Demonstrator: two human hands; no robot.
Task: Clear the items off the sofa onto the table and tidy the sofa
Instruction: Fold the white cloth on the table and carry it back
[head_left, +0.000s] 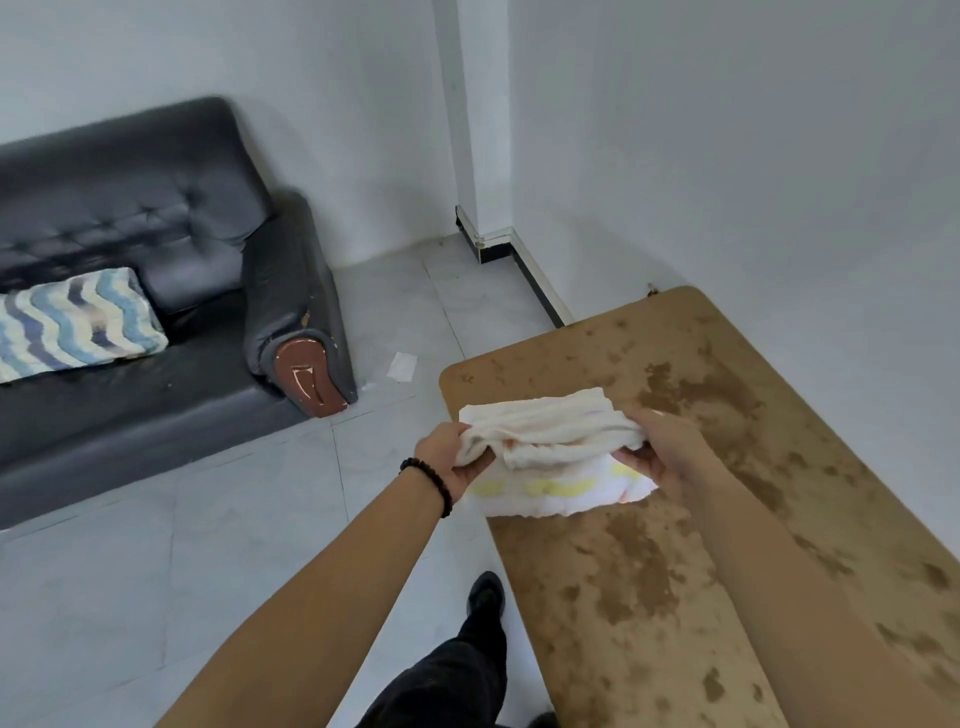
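Note:
A white towel (550, 431) with a pale yellow stripe is folded over itself above the near left corner of the brown mottled table (701, 467). My left hand (452, 457) grips its left end, a dark bead bracelet on that wrist. My right hand (660, 452) grips its right end. The towel's lower part touches the table top. The dark leather sofa (156, 260) stands at the left, with a blue and white wavy-striped cushion (72, 327) lying on its seat.
A scrap of white paper (401, 366) lies on the grey tiled floor between sofa and table. The sofa's worn brown armrest end (306, 379) faces the table. White walls close the corner behind. My dark-trousered leg (467, 670) stands beside the table edge.

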